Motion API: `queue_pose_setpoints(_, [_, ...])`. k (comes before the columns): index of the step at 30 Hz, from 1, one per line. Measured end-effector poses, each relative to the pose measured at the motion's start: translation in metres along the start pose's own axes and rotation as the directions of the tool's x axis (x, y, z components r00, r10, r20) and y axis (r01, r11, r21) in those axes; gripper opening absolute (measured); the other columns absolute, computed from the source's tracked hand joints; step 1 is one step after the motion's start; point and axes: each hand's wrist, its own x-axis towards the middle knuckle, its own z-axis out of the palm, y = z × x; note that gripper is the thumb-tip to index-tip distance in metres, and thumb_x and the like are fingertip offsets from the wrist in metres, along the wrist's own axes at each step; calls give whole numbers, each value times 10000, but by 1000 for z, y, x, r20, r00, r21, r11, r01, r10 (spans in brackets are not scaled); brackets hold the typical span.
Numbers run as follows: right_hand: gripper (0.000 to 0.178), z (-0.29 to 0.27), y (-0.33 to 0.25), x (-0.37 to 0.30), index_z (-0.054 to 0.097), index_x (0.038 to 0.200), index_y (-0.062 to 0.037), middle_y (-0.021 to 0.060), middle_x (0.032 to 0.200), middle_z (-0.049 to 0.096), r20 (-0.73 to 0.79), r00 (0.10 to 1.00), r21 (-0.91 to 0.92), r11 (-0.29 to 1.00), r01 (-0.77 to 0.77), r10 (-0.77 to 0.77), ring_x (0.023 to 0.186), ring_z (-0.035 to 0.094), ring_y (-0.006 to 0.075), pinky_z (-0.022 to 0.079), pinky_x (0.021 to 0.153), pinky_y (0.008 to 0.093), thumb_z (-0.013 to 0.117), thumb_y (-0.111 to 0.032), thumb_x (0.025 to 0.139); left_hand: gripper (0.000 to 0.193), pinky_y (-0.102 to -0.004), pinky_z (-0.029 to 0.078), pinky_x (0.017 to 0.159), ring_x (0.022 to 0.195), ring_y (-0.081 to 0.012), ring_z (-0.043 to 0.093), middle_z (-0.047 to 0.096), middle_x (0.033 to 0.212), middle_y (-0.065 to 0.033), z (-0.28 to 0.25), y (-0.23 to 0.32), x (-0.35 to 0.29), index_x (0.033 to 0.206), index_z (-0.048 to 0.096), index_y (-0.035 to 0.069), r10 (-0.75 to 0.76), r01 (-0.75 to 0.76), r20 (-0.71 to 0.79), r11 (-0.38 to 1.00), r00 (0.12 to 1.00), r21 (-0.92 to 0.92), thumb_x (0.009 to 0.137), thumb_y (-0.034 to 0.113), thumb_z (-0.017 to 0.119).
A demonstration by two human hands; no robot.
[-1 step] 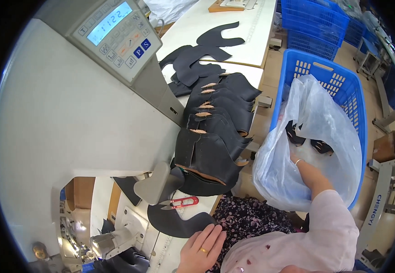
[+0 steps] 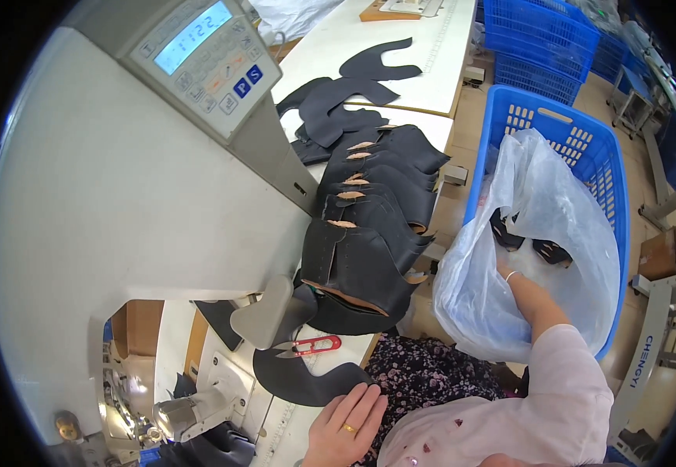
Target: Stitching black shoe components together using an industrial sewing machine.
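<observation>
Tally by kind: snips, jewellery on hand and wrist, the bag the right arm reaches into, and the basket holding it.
Red-handled snips: 1
Jewellery (yellow ring on the left hand, pale wristband): 2
Translucent bag: 1
Blue basket: 1
Total: 5

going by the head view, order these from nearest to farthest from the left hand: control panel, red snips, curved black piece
Nearest the left hand first:
1. Curved black piece, right at its fingers
2. Red snips, ahead and slightly left
3. Control panel, far ahead, left, on the machine
</observation>
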Motion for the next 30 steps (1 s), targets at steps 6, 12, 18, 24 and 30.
queue_pose_setpoints(6, [243, -84, -4, 4, 652, 823, 124, 303, 808, 649, 130, 990, 118, 992, 39, -54, 684, 677, 394, 571, 577, 448, 531, -84, 793, 251, -300, 555, 684, 925, -209, 646, 660, 1019, -41, -5, -1, -7, 922, 708, 93, 0, 0, -31, 1000, 1000, 10, 685, 33, 651])
queue_pose_setpoints(12, [203, -258, -29, -114, 638, 831, 73, 204, 741, 653, 59, 969, 60, 969, 238, -242, 716, 656, 246, 512, 650, 330, 608, -81, 703, 233, -314, 526, 778, 1063, -225, 594, 594, 1173, -84, -1, -4, -10, 1007, 677, 50, 51, -55, -33, 991, 998, -120, 788, 83, 605])
queue_pose_setpoints(18, [289, -295, -101, -222, 660, 951, 63, 59, 865, 692, 88, 593, 666, 490, 563, -801, 759, 602, 117, 474, 696, 254, 688, -69, 696, 464, -327, 515, 834, 1031, -251, 603, 536, 1239, -132, 12, 18, 16, 1199, 550, 6, -210, 158, -18, 785, 978, -599, 779, 123, 710])
queue_pose_setpoints(24, [210, -236, -196, -281, 665, 1042, 13, 135, 988, 694, -32, 99, 682, 51, 730, -995, 968, 657, 246, 486, 879, 306, 635, -50, 844, 425, -359, 486, 869, 998, -275, 589, 531, 1137, -157, 4, 30, 19, 1130, 542, -37, -421, 232, 78, 327, 904, -916, 759, 36, 737])
queue_pose_setpoints(30, [220, -211, -242, -303, 686, 1034, -50, 110, 1151, 637, -418, -87, 214, -190, 958, -905, 1055, 599, 307, 478, 882, 373, 650, -107, 824, 345, -304, 505, 640, 855, -235, 597, 574, 932, -89, -6, 11, -1, 884, 619, 21, -49, -69, -587, 982, 808, -176, 552, -28, 704])
